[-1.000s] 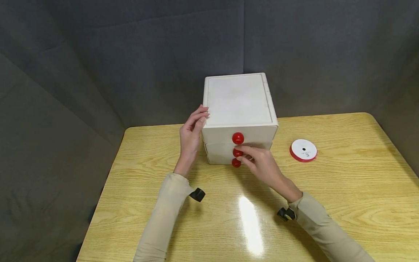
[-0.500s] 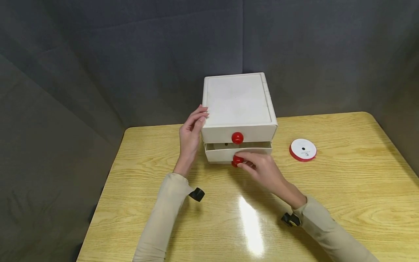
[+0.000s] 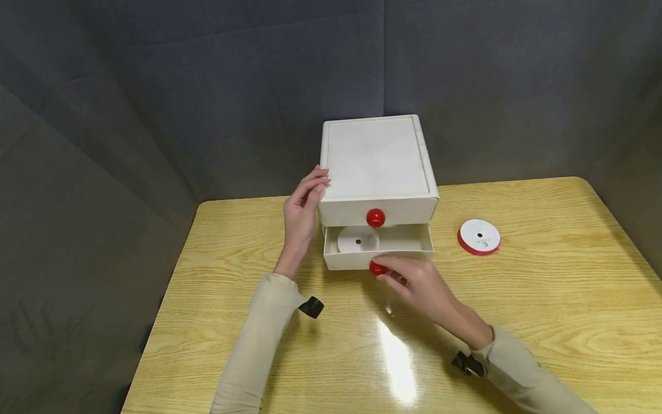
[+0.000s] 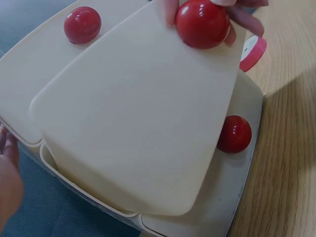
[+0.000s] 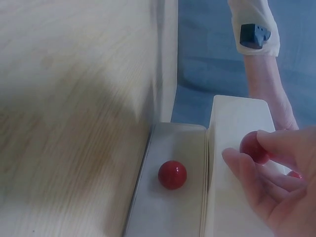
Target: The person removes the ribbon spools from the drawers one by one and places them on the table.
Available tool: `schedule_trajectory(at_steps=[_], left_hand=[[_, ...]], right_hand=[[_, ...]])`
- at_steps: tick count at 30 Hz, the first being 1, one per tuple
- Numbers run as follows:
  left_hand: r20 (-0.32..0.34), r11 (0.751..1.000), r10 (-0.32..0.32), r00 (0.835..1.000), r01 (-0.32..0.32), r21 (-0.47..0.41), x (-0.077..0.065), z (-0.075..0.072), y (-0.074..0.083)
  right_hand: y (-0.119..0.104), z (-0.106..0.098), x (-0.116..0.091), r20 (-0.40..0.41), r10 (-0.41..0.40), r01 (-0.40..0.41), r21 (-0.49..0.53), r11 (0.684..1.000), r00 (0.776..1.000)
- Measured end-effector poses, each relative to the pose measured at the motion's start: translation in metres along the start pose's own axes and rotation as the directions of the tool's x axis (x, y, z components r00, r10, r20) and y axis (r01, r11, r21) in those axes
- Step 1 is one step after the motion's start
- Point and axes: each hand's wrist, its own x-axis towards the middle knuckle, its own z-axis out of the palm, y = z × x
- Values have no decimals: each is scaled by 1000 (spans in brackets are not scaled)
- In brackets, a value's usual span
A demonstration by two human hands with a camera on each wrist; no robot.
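Note:
A white cabinet (image 3: 374, 155) with three drawers and round red knobs stands at the back of the table. My left hand (image 3: 302, 215) rests against its left side, fingertips over the top edge. The middle drawer (image 3: 349, 263) is pulled out, and my right hand (image 3: 421, 284) pinches its red knob (image 3: 377, 268) between thumb and fingers. Inside that drawer, toward the left, lies a white spool (image 3: 347, 237), partly hidden by the drawer front. The top knob (image 3: 375, 218) is free; the bottom knob (image 5: 172, 175) shows in the right wrist view.
To the right of the cabinet, a ribbon spool (image 3: 478, 236) with a white face and red edge lies flat on the wooden table (image 3: 558, 276). A dark cloth (image 3: 248, 103) hangs behind and at the sides.
The middle drawer has slid out toward me with my right hand on its knob, and the white spool inside has come into sight. My left hand has stayed in place.

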Motion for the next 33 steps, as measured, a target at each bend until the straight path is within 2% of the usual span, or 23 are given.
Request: schedule_trajectory(at_steps=[11,21,33], left_hand=[[0,1000,-10,1000,10,-10,0,0,0],[-3,999,21,1000,-21,-33,0,0,-2],[-3,1000,2,1000,-2,-13,0,0,-1]], right_hand=[[-12,-4,-11,5,-66,66,-14,998,998],[-20,-5,-18,7,-88,87,20,996,996],[-25,-6,-24,27,-93,92,19,996,995]])
